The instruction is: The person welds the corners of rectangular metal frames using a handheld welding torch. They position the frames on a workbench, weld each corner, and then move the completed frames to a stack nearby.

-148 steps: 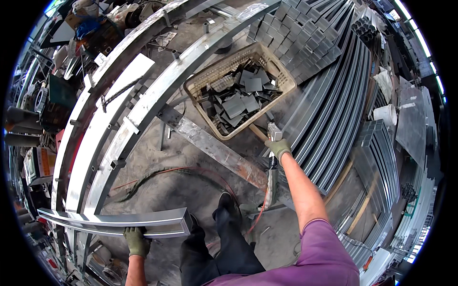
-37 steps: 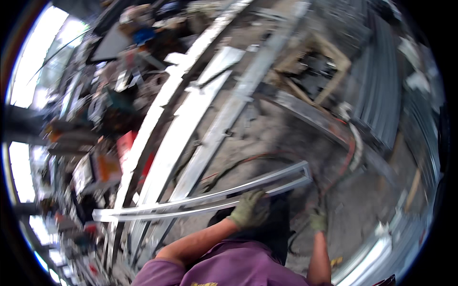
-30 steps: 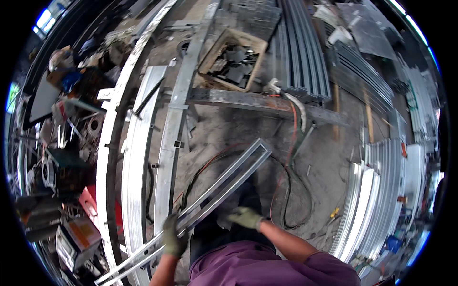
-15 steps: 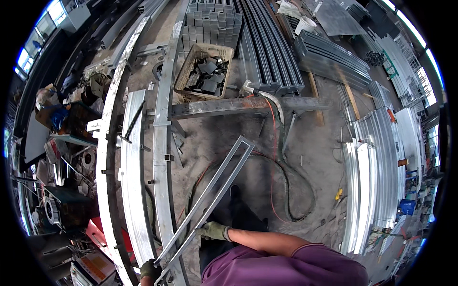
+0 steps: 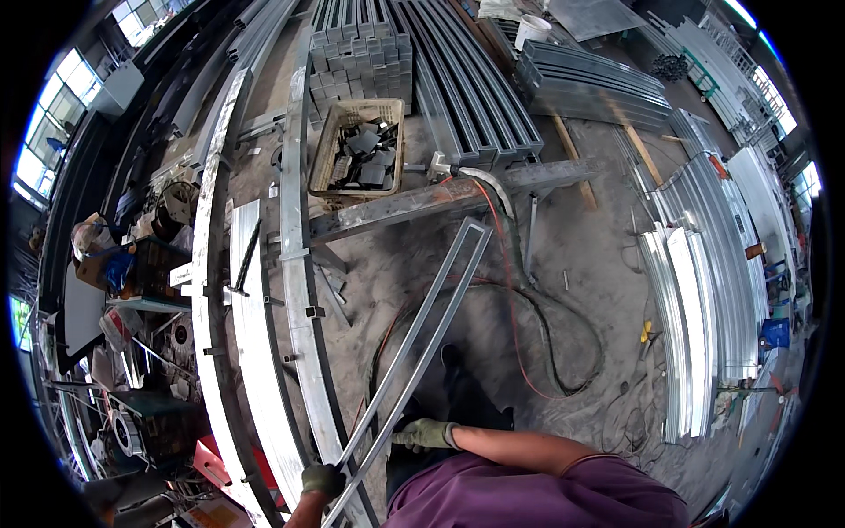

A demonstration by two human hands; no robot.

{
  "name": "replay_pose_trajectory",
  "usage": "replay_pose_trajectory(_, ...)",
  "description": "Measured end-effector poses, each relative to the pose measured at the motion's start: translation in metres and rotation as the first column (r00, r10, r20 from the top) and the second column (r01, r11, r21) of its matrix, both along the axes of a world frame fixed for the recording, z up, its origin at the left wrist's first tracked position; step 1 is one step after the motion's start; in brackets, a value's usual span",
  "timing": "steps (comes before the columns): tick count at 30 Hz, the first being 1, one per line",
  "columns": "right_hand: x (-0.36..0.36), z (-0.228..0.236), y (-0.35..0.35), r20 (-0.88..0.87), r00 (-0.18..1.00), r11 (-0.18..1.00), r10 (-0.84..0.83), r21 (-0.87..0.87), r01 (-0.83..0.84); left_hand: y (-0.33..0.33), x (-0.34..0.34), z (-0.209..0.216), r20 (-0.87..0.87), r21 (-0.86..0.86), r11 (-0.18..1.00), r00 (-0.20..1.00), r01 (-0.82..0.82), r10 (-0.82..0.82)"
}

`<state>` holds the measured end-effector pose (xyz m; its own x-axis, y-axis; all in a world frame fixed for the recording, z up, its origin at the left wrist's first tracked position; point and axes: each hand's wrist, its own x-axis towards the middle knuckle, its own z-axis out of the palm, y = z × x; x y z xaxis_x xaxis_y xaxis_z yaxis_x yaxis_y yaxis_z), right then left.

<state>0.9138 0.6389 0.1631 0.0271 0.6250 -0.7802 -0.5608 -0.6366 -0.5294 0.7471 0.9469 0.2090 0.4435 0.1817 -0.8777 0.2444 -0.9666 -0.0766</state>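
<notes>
A long, narrow rectangular metal frame [image 5: 421,327] slants across in front of me, its closed far end raised above the floor. My left hand [image 5: 324,480], in a dark green glove, is closed on the left rail near the frame's lower end. On the right rail, my right hand [image 5: 427,435] in an olive glove has its fingers closed at the metal; the fingertips are partly hidden. Under the frame's lower part runs a long steel beam [image 5: 304,308] of a rack. Beside it lies a wide, shiny metal profile [image 5: 255,352].
A plastic crate [image 5: 321,145] of dark metal plates stands beyond a steel crossbeam [image 5: 378,211]. A hose [image 5: 528,295] and a thin red cable [image 5: 515,343] loop over the floor. Stacked metal channels [image 5: 466,88] lie at the back, shiny profiles [image 5: 682,334] at right.
The view has shifted. The frame and both hands appear farther right in the picture, and the frame stands a little steeper. Both hands stay on it.
</notes>
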Motion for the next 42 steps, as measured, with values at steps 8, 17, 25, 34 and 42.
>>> replay_pose_trajectory(8, -0.007, -0.017, 0.02, 0.084, 0.954, 0.921, -0.286, -0.249, 0.299, -0.06, 0.079, 0.0, 0.137, -0.127, 0.991, 0.99, 0.039, -0.022)
replay_pose_trajectory(17, -0.029, -0.009, 0.03, -0.016, 0.848, 0.794, -0.53, -0.359, 0.49, -0.033, -0.004, 0.018, 0.322, -0.231, 0.96, 0.919, -0.157, 0.228)
replay_pose_trajectory(25, -0.033, -0.012, 0.029, 0.005, 0.758, 0.696, -0.653, -0.391, 0.602, 0.056, -0.094, -0.027, -0.17, -0.056, 0.931, 0.923, -0.36, 0.346)
replay_pose_trajectory(34, -0.056, -0.006, 0.012, 0.116, 0.708, 0.644, -0.697, -0.333, 0.689, 0.054, -0.098, -0.009, 0.029, -0.273, 0.962, 0.999, -0.01, 0.018)
replay_pose_trajectory(42, -0.041, 0.032, -0.051, 0.102, 0.656, 0.579, -0.748, -0.384, 0.719, 0.006, -0.044, 0.038, 0.042, -0.289, 0.951, 0.994, 0.112, -0.104)
